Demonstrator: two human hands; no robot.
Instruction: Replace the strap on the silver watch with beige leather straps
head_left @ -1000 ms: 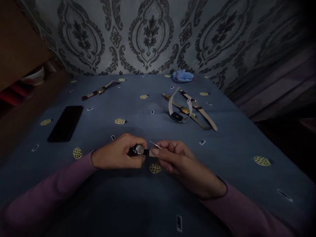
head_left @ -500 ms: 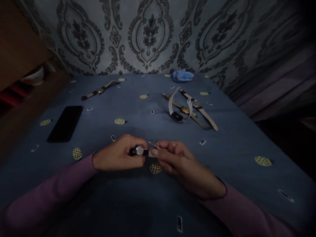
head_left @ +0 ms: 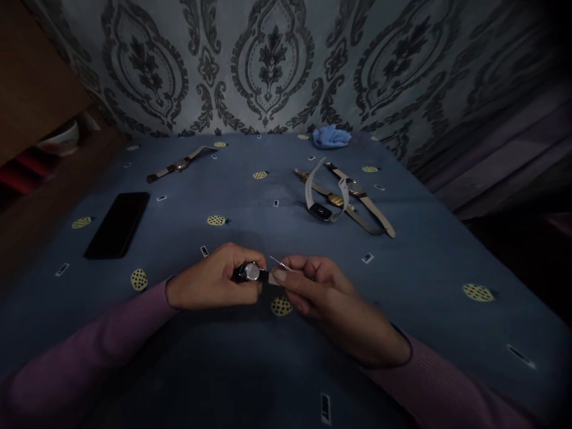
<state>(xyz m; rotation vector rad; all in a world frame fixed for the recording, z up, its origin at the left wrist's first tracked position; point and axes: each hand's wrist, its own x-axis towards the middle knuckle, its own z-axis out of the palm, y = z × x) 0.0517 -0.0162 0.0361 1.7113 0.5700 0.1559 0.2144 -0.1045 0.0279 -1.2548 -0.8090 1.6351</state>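
My left hand is closed around a wristwatch with a dark strap, its round silvery case showing between thumb and forefinger. From the case, the strap runs right to my right hand, whose thumb and fingers pinch its pale end. A thin, pointed metal tool also sticks out of the right hand, its tip angled up and left toward the watch. The fingers cover the rest of the tool, so its exact kind is hidden. Both hands are just above the table.
A black phone lies left on the blue patterned tablecloth. Behind it rests a brown-strapped watch. Right of centre, a white-strapped smartwatch overlaps a gold watch and another strapped watch. A crumpled blue cloth sits by the wall.
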